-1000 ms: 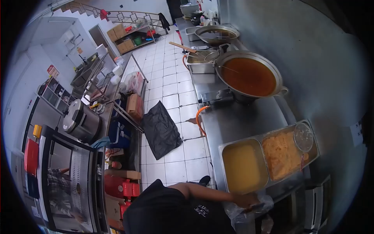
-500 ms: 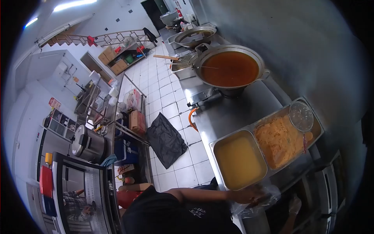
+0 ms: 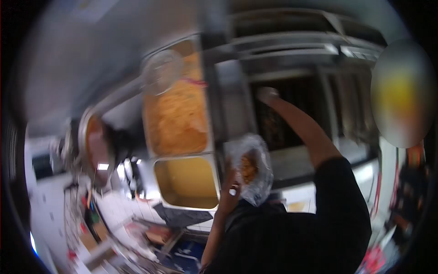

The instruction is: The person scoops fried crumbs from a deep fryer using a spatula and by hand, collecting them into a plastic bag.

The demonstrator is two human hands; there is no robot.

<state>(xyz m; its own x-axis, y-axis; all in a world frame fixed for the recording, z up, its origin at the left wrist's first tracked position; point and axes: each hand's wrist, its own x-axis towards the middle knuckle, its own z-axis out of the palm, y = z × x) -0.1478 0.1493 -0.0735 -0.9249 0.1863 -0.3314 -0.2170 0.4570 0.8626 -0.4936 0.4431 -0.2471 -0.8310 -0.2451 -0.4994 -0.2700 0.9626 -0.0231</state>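
Note:
My left hand [image 3: 230, 188], with a ring-like bright spot on a finger, holds a clear plastic bag [image 3: 261, 182]. Brown food pieces [image 3: 248, 168] show inside the bag. My right hand [image 3: 268, 94], in what looks like a clear glove, is stretched over a dark recessed bay [image 3: 292, 114] in the metal counter; its fingers are smeared by motion. Left of the bag are a metal pan of yellow liquid [image 3: 187, 182] and a pan of orange batter-like food [image 3: 180, 118]. A clear round strainer or lid [image 3: 163, 72] lies on the batter pan.
A wok of reddish-brown liquid [image 3: 96, 146] stands at the left. Metal rails [image 3: 283, 50] run behind the bay. A black sheet [image 3: 180, 215] lies on the tiled floor. At the far right a person in dark clothes [image 3: 408, 192] is partly visible, below a blurred yellow patch.
The view has swung strongly to the right and turned. The brown food in the bag now shows clearly. My right hand, low at the right before, now reaches over the bay.

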